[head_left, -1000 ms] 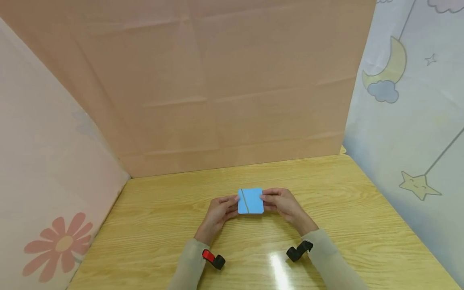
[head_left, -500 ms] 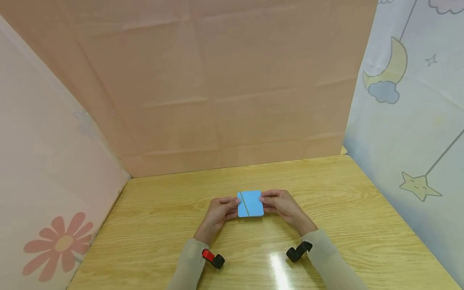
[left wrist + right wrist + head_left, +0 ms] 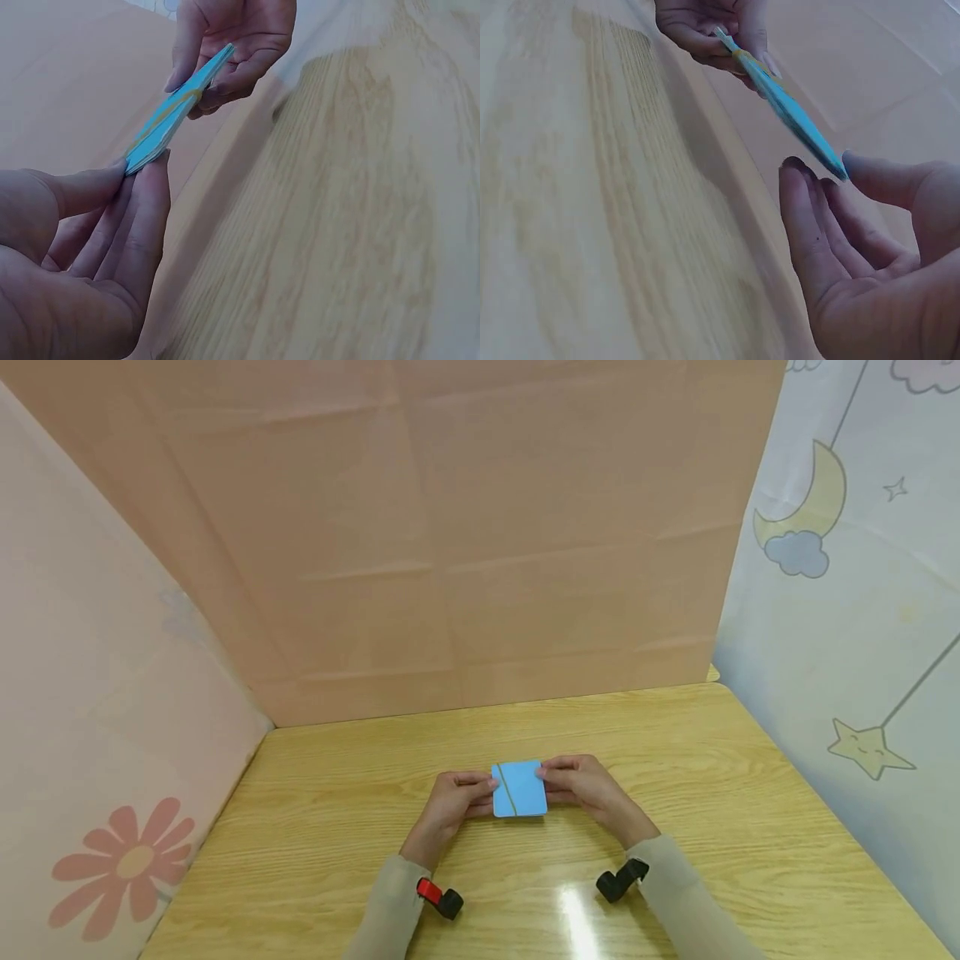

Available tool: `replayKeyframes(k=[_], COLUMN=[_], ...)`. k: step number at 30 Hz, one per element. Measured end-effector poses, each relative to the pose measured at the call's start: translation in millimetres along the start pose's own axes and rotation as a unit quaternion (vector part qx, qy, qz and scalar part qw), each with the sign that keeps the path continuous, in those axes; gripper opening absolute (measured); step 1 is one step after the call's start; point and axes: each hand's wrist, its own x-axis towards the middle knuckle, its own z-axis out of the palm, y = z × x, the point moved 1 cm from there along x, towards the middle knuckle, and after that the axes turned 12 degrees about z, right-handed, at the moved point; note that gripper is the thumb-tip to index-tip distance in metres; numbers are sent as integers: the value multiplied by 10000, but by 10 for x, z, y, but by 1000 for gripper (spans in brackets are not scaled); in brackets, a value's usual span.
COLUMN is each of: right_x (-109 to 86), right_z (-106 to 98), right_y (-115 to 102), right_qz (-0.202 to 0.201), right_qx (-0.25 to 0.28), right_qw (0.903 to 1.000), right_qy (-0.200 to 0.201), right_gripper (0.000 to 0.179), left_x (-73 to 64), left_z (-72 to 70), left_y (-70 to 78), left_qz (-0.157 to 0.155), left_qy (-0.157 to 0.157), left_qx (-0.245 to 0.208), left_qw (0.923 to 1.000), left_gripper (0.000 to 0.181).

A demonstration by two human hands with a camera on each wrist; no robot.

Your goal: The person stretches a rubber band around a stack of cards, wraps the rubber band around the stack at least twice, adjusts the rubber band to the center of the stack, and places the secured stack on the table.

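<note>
A small stack of blue square cards (image 3: 528, 792) with rounded corners is held up between the two hands, over the middle of the table. Around it runs a tan rubber band (image 3: 507, 791), slanting across the face near the left side. My left hand (image 3: 447, 803) pinches the left edge, thumb on the face and fingers behind. At the right edge my right hand (image 3: 597, 793) pinches with its thumb in front. Seen edge-on in the left wrist view, the cards (image 3: 161, 135) form several thin layers squeezed by the band (image 3: 187, 96).
The wood-grain table (image 3: 337, 793) spreads around both arms. A tan cloth backdrop (image 3: 450, 568) hangs along its back edge, and printed cloth panels stand at the left (image 3: 97, 652) and right (image 3: 847, 652). Each sleeve carries a black wrist camera (image 3: 450, 903).
The stack of cards has come slightly lower and nearer in the head view, its face tipping a little. Both hands keep their grip on its edges.
</note>
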Motion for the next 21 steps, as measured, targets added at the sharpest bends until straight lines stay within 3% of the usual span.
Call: replayKeyframes(k=[9, 14, 21], right_x=[6, 29, 82], right_z=[-55, -71, -54], right_y=[-181, -286, -432], right_qz=[0, -50, -314], right_qx=[-603, -939, -1737], right_qw=[9982, 9955, 9838], right_qy=[10, -89, -311], right_gripper=[37, 44, 45], left_x=[-28, -49, -73], left_z=[4, 7, 17], left_y=[4, -3, -11], left_qz=[143, 72, 99], left_qy=[-125, -166, -262], left_qx=[120, 119, 180], left_qw=[9997, 9998, 9994], left_gripper=[31, 30, 30])
